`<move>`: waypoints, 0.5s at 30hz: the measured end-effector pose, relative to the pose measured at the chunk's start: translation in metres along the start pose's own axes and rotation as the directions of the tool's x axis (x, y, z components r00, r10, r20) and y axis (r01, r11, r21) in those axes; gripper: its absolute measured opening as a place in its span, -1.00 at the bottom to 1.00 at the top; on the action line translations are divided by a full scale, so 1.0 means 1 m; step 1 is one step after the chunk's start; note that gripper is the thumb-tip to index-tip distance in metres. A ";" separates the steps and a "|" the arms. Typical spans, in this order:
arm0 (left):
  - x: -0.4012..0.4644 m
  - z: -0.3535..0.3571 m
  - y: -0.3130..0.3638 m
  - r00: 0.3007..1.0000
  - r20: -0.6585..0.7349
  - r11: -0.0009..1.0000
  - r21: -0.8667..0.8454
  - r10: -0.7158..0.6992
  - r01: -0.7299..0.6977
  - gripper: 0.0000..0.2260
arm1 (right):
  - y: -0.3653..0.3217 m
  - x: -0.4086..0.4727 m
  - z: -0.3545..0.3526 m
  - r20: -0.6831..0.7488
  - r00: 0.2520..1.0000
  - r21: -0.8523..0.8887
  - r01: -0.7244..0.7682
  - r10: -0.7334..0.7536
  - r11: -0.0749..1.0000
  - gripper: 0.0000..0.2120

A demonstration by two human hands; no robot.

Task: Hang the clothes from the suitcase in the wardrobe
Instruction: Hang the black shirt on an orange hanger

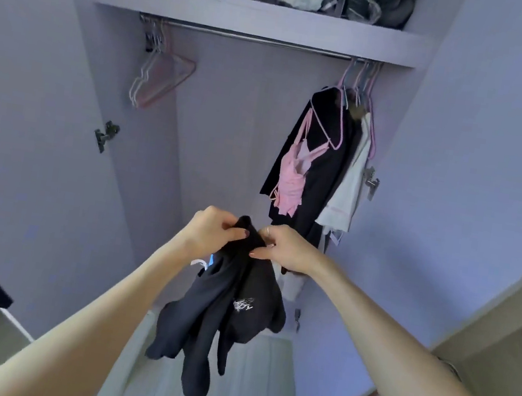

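- The wardrobe [464, 125] stands open, doors swung wide, so the whole hanging space is within reach.
- Its rail [248, 37] runs under the shelf [245, 11]; the middle stretch is bare, which looks like the natural spot for the next garment.
- Hung clothes [322, 159], dark, pink and white, are bunched at the rail's right end, probably pushed aside to keep that room free.
- The black top [223, 313] hangs in front of the wardrobe, well below the rail, held up by its upper edge so the body and sleeves drop straight; that suits finding the neck for a hanger.
- Spare hangers [158, 82] wait at the rail's left end, apart from the hung clothes.
- A bit of white just below the left hand may be a hanger already in the top; I cannot tell.
- The left hand [211, 234] is curled, thumb and fingers pinching the top's upper edge.
- The right hand [289, 249] grips the same edge just beside it, fingers bent in.
- The suitcase is out of view.
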State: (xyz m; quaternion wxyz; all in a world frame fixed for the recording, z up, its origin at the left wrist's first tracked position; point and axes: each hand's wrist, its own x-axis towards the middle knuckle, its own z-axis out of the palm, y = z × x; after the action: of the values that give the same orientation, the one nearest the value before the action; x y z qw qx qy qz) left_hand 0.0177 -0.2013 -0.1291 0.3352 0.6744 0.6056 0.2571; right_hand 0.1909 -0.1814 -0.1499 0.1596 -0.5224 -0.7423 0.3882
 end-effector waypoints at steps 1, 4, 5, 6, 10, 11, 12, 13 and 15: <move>0.010 -0.010 -0.006 1.000 -0.001 0.999 -0.043 -0.008 0.008 -0.81 | -0.007 0.014 -0.005 -0.029 0.999 0.016 0.026 -0.026 1.000 -0.80; 0.035 -0.035 -0.020 0.999 0.032 0.967 -0.254 -0.006 0.014 -0.92 | -0.023 0.052 -0.025 -0.082 0.994 0.125 0.081 -0.071 0.989 -0.69; 0.045 -0.042 -0.023 0.999 0.038 0.963 -0.271 0.010 0.001 -0.94 | -0.027 0.066 -0.032 -0.100 0.991 0.156 0.107 -0.092 0.982 -0.67; 0.052 -0.046 -0.026 0.998 0.049 0.961 -0.276 0.025 -0.010 -0.92 | -0.031 0.076 -0.038 -0.121 0.987 0.185 0.132 -0.110 0.974 -0.66; 0.089 -0.057 -0.040 0.997 0.078 0.982 -0.189 0.012 0.002 -0.94 | -0.045 0.120 -0.068 -0.100 0.985 0.447 0.171 -0.142 0.878 -0.77; 0.103 -0.060 -0.046 0.999 0.043 0.992 -0.123 -0.010 0.015 -0.94 | -0.048 0.133 -0.077 -0.085 0.986 0.508 0.165 -0.141 0.846 -0.82; 0.115 -0.064 -0.052 1.000 0.009 0.997 -0.068 -0.026 0.027 -0.93 | -0.050 0.145 -0.083 -0.057 0.989 0.562 0.142 -0.133 0.815 -0.88; 0.127 -0.068 -0.057 0.999 -0.016 0.999 -0.016 -0.037 0.037 -0.91 | -0.051 0.156 -0.089 -0.029 0.992 0.613 0.117 -0.126 0.782 -0.93; 0.146 -0.078 -0.063 0.998 -0.031 0.997 0.055 -0.053 0.055 -0.90 | -0.054 0.179 -0.097 0.006 0.995 0.672 0.067 -0.096 0.737 -0.90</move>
State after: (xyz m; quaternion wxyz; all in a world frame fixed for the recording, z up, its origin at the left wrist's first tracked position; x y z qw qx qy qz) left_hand -0.0623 -0.0429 -0.1357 0.3141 0.6630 0.6354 0.2408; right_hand 0.1459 0.0111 -0.0774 0.3385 -0.3890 -0.5780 0.6324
